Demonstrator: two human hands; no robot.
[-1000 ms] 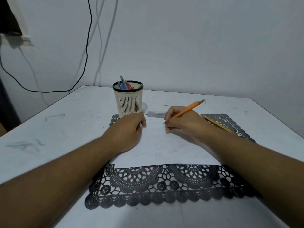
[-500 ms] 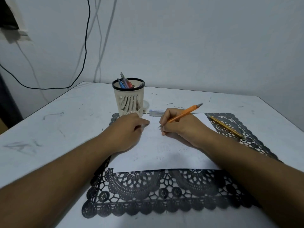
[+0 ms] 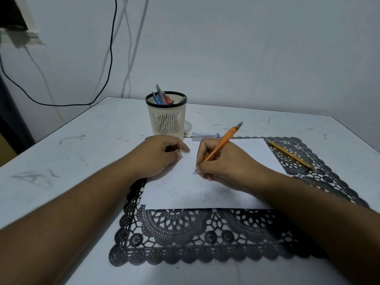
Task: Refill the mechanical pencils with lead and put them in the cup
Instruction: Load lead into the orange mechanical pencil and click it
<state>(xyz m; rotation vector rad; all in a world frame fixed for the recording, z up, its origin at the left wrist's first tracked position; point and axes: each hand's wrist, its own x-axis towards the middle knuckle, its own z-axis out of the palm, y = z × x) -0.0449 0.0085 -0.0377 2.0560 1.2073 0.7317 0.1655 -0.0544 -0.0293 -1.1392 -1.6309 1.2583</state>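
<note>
My right hand (image 3: 224, 163) grips an orange mechanical pencil (image 3: 224, 141) in a writing hold, its metal tip touching the white paper (image 3: 205, 194). My left hand (image 3: 160, 155) rests on the paper's upper left corner with fingers loosely curled, holding nothing I can see. A cream slotted cup (image 3: 167, 118) with a black rim stands just behind my left hand and holds several pens. A clear lead case (image 3: 205, 135) with a blue label lies behind my right hand. A second, yellow pencil (image 3: 290, 155) lies on the mat at the right.
A black lace placemat (image 3: 185, 239) lies under the paper on the white table (image 3: 61, 153). Cables (image 3: 111, 48) hang down the wall at the back left. The table's right edge runs close past the mat.
My right hand has drawn the orange pencil toward me and left, tip down on the paper. My left hand has stayed on the paper's corner. The camera has tilted a little.
</note>
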